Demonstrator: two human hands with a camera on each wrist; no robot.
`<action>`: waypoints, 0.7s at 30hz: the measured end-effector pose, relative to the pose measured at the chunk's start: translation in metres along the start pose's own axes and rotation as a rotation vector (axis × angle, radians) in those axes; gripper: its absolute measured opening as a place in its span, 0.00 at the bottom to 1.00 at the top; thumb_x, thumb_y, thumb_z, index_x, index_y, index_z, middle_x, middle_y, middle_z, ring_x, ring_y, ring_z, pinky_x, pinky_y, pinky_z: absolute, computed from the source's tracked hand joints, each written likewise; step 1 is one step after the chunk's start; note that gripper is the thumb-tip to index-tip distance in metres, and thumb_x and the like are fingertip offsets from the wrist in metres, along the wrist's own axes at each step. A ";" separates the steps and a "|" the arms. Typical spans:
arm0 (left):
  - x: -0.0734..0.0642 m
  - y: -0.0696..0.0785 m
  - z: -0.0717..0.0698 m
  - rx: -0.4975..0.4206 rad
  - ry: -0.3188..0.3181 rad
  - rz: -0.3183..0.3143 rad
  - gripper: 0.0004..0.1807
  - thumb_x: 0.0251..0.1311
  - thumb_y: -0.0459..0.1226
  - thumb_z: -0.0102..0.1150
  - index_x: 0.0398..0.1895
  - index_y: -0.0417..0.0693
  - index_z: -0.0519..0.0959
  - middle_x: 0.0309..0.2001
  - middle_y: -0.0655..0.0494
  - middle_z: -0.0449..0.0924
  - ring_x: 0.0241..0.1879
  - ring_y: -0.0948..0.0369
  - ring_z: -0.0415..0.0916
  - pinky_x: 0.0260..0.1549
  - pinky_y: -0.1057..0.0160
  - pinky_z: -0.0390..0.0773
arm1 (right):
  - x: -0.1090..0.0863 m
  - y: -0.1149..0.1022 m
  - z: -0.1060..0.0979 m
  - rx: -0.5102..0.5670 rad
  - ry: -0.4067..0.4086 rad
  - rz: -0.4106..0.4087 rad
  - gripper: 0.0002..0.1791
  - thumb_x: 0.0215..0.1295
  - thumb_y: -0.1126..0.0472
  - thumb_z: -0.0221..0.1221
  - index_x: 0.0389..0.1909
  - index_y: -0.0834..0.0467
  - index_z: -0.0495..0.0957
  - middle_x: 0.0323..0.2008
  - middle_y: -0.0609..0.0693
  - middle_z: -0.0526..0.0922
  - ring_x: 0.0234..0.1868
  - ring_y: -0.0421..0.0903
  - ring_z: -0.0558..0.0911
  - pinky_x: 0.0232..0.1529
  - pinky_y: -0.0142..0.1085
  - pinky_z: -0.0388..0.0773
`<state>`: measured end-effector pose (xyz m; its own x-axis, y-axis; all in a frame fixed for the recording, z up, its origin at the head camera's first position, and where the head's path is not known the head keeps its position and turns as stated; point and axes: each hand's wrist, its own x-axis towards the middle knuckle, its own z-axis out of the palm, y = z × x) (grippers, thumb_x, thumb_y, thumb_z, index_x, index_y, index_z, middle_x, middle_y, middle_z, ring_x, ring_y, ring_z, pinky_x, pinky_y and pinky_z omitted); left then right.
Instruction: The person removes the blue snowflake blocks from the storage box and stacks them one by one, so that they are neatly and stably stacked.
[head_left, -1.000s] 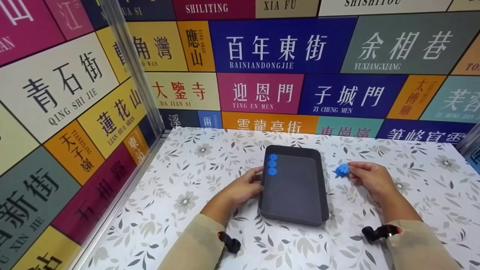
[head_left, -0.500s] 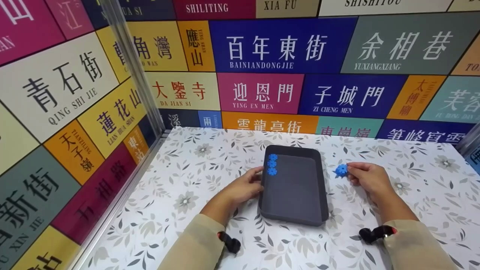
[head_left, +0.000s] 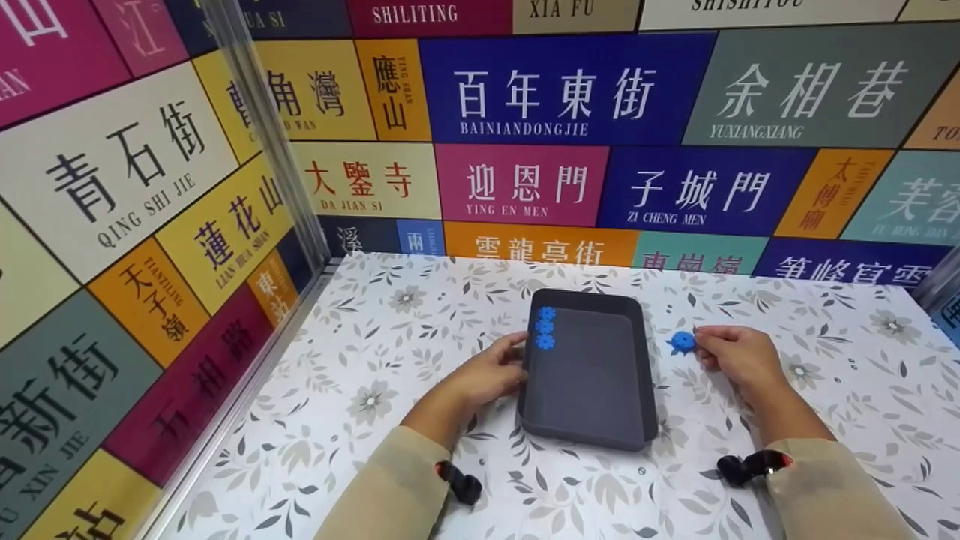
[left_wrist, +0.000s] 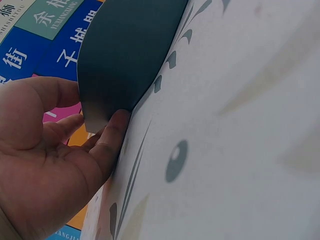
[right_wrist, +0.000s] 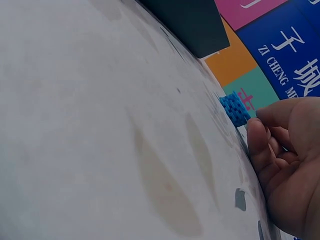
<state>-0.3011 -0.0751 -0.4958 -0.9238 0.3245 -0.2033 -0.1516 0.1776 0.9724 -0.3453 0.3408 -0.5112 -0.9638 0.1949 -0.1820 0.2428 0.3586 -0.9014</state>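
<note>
The blue stack (head_left: 681,343) looked flatter than half a second before; the right grip (head_left: 739,358) pinched its edge, right of the tray (head_left: 583,390), while the left grip (head_left: 480,379), fingers relaxed, touched the tray's side.

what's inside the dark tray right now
In the tray, three small blue pieces form a row along the left side, toward the far end. What lies directly beneath them is covered, so I can't tell.

Smooth matt tray (head_left: 589,375); plastic-looking blue pieces (head_left: 544,327)
</note>
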 end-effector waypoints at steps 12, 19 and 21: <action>0.001 0.001 0.000 -0.029 -0.010 0.000 0.42 0.63 0.29 0.57 0.83 0.54 0.63 0.75 0.43 0.71 0.66 0.52 0.77 0.63 0.53 0.83 | -0.004 -0.003 0.001 0.013 0.000 -0.045 0.28 0.76 0.50 0.63 0.66 0.66 0.79 0.30 0.35 0.86 0.33 0.34 0.83 0.38 0.28 0.87; 0.001 0.000 0.000 -0.024 -0.006 0.004 0.43 0.63 0.28 0.57 0.83 0.54 0.64 0.75 0.42 0.71 0.67 0.51 0.77 0.64 0.52 0.83 | -0.005 -0.003 0.001 0.008 0.004 -0.049 0.29 0.75 0.49 0.64 0.66 0.66 0.80 0.30 0.34 0.85 0.33 0.34 0.83 0.38 0.28 0.86; 0.000 0.000 0.001 -0.020 -0.007 0.002 0.43 0.63 0.29 0.57 0.83 0.54 0.64 0.76 0.42 0.70 0.67 0.50 0.76 0.65 0.51 0.82 | -0.005 -0.003 0.001 0.010 0.006 -0.041 0.29 0.75 0.49 0.65 0.67 0.66 0.79 0.30 0.34 0.85 0.33 0.34 0.83 0.38 0.29 0.87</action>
<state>-0.3013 -0.0743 -0.4956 -0.9216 0.3311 -0.2024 -0.1572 0.1582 0.9748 -0.3413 0.3380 -0.5075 -0.9722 0.1858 -0.1426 0.2020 0.3570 -0.9120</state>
